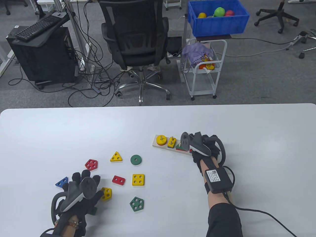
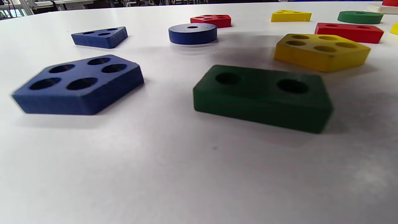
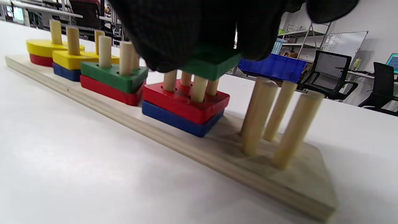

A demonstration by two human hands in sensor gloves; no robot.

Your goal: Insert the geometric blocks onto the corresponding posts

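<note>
Wooden and pale, the peg board (image 3: 174, 141) is seen running from the upper left to the lower right of the right wrist view. A green square block (image 3: 211, 63) is held by the gloved fingers (image 3: 174, 34) of the right hand (image 1: 206, 147) at the tops of the four pegs, above a red square block (image 3: 183, 104) stacked on a blue one (image 3: 177, 121). To the left, a green triangle (image 3: 108, 74) on a red one, a yellow block on a blue one, and a yellow disc (image 3: 43, 46) on a red one are seated on their pegs. The peg group at the lower right (image 3: 276, 121) is bare.

In the table view, the left hand (image 1: 81, 192) is seen at the lower left with fingers spread and relaxed over the table (image 1: 222, 123), nothing grasped. A yellow pentagon (image 1: 106, 194) lies just beside its fingertips; a red rectangle (image 1: 118, 180), yellow square (image 1: 138, 179), green pentagon (image 1: 136, 204), green disc (image 1: 136, 160), yellow triangle (image 1: 116, 157), red pentagon (image 1: 91, 164) and blue triangle (image 1: 61, 182) lie scattered nearby. In the left wrist view, a green rectangle (image 2: 264, 96), a blue square block (image 2: 77, 84) and a blue disc (image 2: 192, 33) are shown.
</note>
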